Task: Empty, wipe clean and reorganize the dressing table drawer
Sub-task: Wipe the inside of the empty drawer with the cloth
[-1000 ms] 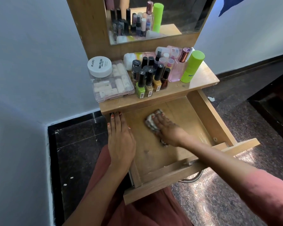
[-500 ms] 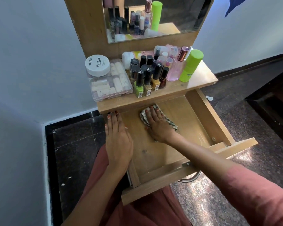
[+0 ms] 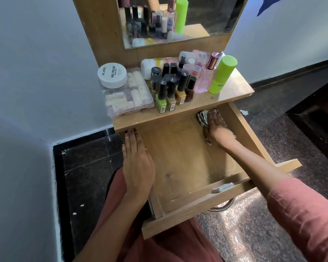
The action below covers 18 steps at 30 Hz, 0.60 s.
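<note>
The wooden drawer [image 3: 180, 167] is pulled out and holds nothing but a patterned cloth [image 3: 202, 118]. My right hand [image 3: 216, 127] presses flat on the cloth at the drawer's far right corner, under the tabletop edge. My left hand [image 3: 136, 163] lies flat along the drawer's left side wall, fingers pointing to the table. On the tabletop [image 3: 233, 89] stand several nail polish bottles [image 3: 170, 95], a clear plastic box [image 3: 127, 95] with a white nail polish remover tub [image 3: 112, 74] on it, a pink perfume bottle [image 3: 204, 80] and a green bottle [image 3: 222, 74].
A mirror [image 3: 178, 21] rises behind the tabletop. A metal handle [image 3: 223, 206] hangs under the drawer front. White walls close in on the left and the back. Dark stone floor [image 3: 89, 167] lies to the left, speckled floor to the right.
My right hand has slid the cloth from the drawer's middle, to the far left, then across to the far right corner. My left hand has stayed on the drawer's side.
</note>
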### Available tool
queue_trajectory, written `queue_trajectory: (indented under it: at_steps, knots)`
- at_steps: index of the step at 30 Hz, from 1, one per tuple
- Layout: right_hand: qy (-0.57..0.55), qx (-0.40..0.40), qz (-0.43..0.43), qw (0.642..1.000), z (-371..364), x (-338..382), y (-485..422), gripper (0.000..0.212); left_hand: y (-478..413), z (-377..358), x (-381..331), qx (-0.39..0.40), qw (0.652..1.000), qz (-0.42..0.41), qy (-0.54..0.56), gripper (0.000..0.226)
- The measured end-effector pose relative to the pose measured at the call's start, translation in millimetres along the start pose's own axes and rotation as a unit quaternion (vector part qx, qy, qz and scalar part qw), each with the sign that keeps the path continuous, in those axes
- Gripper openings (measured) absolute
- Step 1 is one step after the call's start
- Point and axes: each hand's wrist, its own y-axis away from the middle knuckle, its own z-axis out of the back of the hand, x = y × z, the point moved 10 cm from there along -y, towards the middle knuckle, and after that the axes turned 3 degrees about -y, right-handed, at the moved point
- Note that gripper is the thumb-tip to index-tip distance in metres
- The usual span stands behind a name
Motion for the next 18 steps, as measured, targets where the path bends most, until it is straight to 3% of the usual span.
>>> queue_trajectory:
  at_steps: [6,10,11,13,14,18]
  knots:
    - [0.049,0.024,-0.022,0.998,-8,-6,15,0.055,2,-2,0,0.009,1.0,0.001,0.008,0.052]
    - [0.134,-0.035,0.056,0.989,-12,0,32,0.044,3,-4,2,0.014,1.0,0.005,0.015,0.051]
    - [0.115,-0.026,0.075,0.99,-16,3,37,0.047,4,-4,1,0.016,1.0,0.007,0.017,0.052]
    - [0.053,0.062,0.006,0.997,-17,-4,43,0.058,5,-4,0,0.018,1.0,0.009,0.018,0.052]
    - [0.029,0.028,-0.009,0.999,-16,-12,34,0.057,5,-4,-1,0.018,1.0,0.01,0.018,0.052]
    - [0.037,0.034,-0.018,0.999,-19,-9,8,0.056,4,-3,-1,0.015,1.0,0.014,0.012,0.052]
